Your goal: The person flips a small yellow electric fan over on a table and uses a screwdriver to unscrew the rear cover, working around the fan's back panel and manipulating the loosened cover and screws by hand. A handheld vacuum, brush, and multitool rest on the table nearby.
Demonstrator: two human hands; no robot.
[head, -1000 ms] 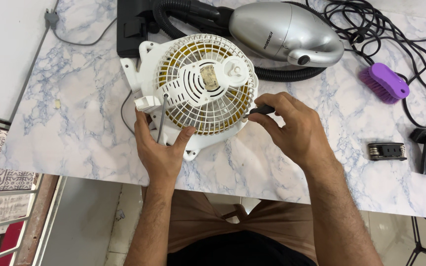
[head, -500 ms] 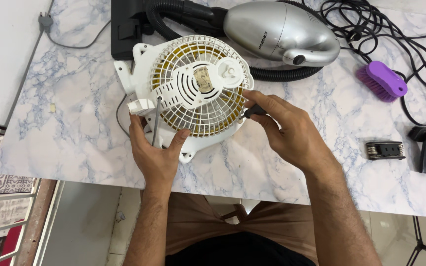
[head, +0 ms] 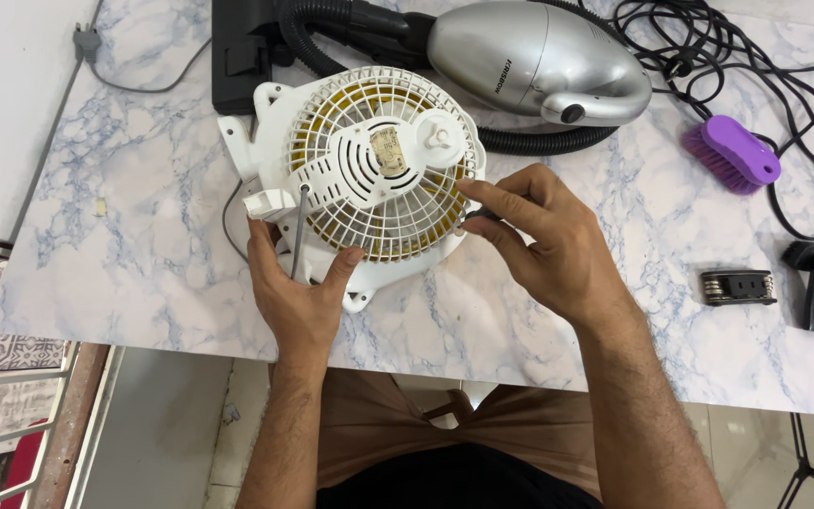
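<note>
Marble-patterned white table (head: 124,254) carried a small white fan (head: 369,184) lying flat near its front edge, the round grille facing up, yellowish blades visible through the ribs. From the head view, the left hand (head: 299,297) gripped the fan's lower left edge, with a thin metal screwdriver shaft (head: 300,231) running up along the fingers. The right hand (head: 548,240) pinched a small dark part at the grille's right rim. Behind lay a silver vacuum cleaner (head: 539,61), and to the right a purple brush (head: 732,155)

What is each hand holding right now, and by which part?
The left hand grips the white plastic fan's lower-left housing edge. The right hand pinches a small dark tool at the grille's right rim; the tool's kind cannot be told.
</note>
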